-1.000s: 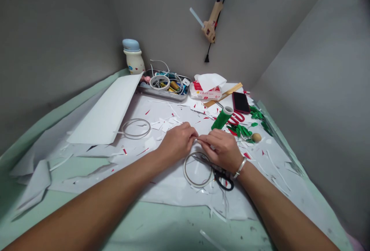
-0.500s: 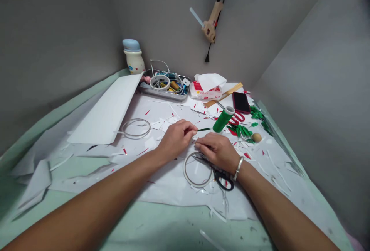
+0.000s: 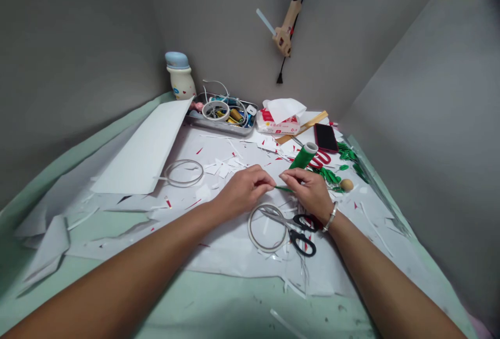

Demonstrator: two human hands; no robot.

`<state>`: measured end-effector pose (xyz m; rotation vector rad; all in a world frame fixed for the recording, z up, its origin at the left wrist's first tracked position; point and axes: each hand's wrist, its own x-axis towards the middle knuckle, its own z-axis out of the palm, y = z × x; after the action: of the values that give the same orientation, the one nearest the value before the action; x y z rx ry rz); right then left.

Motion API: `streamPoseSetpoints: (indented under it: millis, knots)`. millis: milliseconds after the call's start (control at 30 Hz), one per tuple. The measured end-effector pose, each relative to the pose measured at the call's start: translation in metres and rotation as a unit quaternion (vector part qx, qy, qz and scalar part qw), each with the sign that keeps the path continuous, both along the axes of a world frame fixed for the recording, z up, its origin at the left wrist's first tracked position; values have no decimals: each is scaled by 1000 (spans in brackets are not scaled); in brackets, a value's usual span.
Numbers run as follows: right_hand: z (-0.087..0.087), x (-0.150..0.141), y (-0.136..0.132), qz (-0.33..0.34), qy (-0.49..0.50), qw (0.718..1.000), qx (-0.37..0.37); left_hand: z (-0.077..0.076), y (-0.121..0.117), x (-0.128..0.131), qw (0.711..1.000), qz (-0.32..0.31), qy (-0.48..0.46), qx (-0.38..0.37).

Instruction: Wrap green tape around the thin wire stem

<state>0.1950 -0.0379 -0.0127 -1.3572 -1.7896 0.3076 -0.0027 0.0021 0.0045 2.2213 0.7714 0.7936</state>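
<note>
My left hand [image 3: 250, 189] pinches one end of a thin green stick-like piece [image 3: 284, 189], which points right toward my other hand. My right hand [image 3: 310, 192] is closed, thumb against fingertips, above the piece's right end; whatever lies between those fingers is too small to make out. Just behind it a spool of green thread [image 3: 303, 157] stands tilted, its lower part hidden by that hand. Below my hands lie black-handled scissors [image 3: 299, 227], their blades across a white tape roll [image 3: 250, 235]. Green leaf-shaped pieces [image 3: 330, 175] and a tan ball [image 3: 346, 185] lie to the right.
A metal tray [image 3: 234, 129] of spools and cables stands at the back, beside a tissue pack [image 3: 279, 123]. Red-handled scissors [image 3: 321, 159] and a phone [image 3: 325, 137] lie right. At left are a coiled strip [image 3: 183, 173] and a large white sheet [image 3: 146, 151]. Paper scraps litter the table.
My right hand has moved up and to the right, uncovering the black-handled scissors and covering the spool's base. My left hand has shifted slightly right and down with the green piece.
</note>
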Motion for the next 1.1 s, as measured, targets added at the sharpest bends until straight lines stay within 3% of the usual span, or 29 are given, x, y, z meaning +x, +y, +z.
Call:
streamPoseSetpoints:
  millis: [133,233,300,433,600,733,900,1000,1100]
  knots:
    - [0,-11,-7,76,-101,992,11,1,4,-1,996,70,-38,-42]
    - [5,-22,-14,98,-189,976,53,-3,6,-2,994,112,-13,-4]
    - [9,-26,-17,88,-215,969,87,-7,5,-2,993,105,33,41]
    - [12,-20,-14,47,-154,982,101,-9,1,-2,990,37,98,93]
    - [4,-5,-2,5,-24,1000,15,-4,0,-1,999,2,32,34]
    - [-1,-7,-3,67,-88,994,-27,-1,3,-1,999,44,-22,-18]
    - [5,-25,-16,103,-218,969,59,-6,6,-2,993,114,4,38]
    - [10,-27,-18,87,-224,965,102,-9,4,-3,990,91,72,80]
    - [11,-20,-13,47,-139,985,88,-8,1,-2,991,30,98,87]
